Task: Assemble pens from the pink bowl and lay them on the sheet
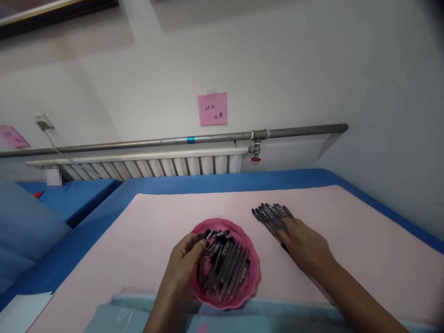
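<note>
A pink scalloped basket (pixel 255 277) holds pen barrels (pixel 231 268) and several small black pen caps (pixel 215 249). At its left rim my left hand (pixel 185 259) is closed in a pinch on a black pen cap (pixel 206 233). To the right of the basket, a row of black-capped pens (pixel 268 215) lies side by side on a pink sheet. My right hand (pixel 305 243) reaches over the right part of that row, its fingers bent down and touching the pens. Blur and the pens hide whether those fingers grip one.
The pink sheet (pixel 166 217) covers a blue table (pixel 215 181). Light-blue fabric (pixel 135 312) lies along the near edge. Behind the table stand a white radiator (pixel 194 165) and a metal pipe (pixel 145 143), with a pink note (pixel 212 109) on the wall above.
</note>
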Motion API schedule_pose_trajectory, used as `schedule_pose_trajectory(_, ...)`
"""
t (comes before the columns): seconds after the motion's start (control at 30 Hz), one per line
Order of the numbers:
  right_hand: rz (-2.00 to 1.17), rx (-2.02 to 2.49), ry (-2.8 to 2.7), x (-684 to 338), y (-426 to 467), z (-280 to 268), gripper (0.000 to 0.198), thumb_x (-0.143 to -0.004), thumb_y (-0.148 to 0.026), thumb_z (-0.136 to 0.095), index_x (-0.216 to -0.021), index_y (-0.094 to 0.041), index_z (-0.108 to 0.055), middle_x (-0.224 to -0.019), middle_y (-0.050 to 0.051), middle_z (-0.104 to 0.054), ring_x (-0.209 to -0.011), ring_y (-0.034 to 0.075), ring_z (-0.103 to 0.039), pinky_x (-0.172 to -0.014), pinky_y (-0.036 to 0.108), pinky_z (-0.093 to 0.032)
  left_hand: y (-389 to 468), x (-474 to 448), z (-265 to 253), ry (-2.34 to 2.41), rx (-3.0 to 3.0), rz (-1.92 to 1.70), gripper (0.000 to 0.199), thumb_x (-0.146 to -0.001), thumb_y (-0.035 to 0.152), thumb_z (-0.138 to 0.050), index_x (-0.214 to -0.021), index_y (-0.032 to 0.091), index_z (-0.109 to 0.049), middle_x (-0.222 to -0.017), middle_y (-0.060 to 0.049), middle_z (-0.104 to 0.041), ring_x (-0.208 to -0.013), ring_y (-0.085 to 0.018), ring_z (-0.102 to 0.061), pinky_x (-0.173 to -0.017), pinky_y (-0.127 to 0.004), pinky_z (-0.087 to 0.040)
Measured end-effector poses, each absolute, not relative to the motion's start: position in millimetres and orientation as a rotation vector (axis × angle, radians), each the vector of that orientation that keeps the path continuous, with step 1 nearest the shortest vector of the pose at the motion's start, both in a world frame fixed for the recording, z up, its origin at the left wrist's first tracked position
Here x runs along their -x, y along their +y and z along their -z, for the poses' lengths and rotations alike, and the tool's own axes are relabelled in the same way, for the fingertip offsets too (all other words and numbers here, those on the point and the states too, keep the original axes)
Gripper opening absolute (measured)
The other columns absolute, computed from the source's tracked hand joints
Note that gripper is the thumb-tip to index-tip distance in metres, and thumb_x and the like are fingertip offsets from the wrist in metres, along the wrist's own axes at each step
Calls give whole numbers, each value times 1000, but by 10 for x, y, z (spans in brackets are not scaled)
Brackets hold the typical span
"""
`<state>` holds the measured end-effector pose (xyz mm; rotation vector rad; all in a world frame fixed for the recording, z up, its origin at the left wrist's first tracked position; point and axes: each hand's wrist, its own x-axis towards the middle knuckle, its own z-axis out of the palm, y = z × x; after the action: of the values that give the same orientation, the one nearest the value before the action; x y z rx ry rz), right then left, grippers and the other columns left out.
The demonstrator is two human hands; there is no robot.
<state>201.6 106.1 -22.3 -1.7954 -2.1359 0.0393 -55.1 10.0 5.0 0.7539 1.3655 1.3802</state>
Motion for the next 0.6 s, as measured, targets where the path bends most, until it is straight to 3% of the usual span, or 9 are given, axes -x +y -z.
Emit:
schedule_pose_trajectory(0.13, -21, 1709, -2118, -1906, 995, 210, 20, -84, -22, -40, -87, -18, -59, -89, 12, -64, -76, 26, -62, -58, 34, -43, 112, 594, 7, 1490, -876, -1401, 21, -64, 36, -67, -69, 17, -64, -61, 1, -59, -57, -13, -50, -58, -23, -38)
schedule_pose_trajectory(0.23, -167, 1390, -2083, -1712, 831, 190, 20, -86, -23, -41, -89, -20, -60, -88, 8, -66, -80, 23, -62, -71, 35, -46, 123, 594, 118, 1652, -1143, -1269, 10, -69, 29, -62, -68, 20, -64, -62, 1, -59, -60, -14, -50, -60, -24, -36)
schedule_pose_trajectory(0.37, -403, 1067, -2223, -1474, 607, 208, 20, -89, -22, -40, -93, -20, -60, -82, 6, -64, -76, 19, -59, -69, 31, -46, 123, 516, 240, 1854, -1480, -967, 7, -68, 17, -58, -69, 21, -64, -71, -3, -61, -67, -18, -52, -66, -28, -35)
schedule_pose_trajectory(0.6, -274, 977, -2383, -1410, 546, 230, 22, -81, -9, -43, -81, -17, -64, -81, 9, -62, -78, 22, -53, -72, 37, -40, 91, 427, 310, 2021, -1709, -728, 11, -70, 19, -54, -72, 17, -65, -87, -12, -60, -81, -25, -55, -76, -35, -38)
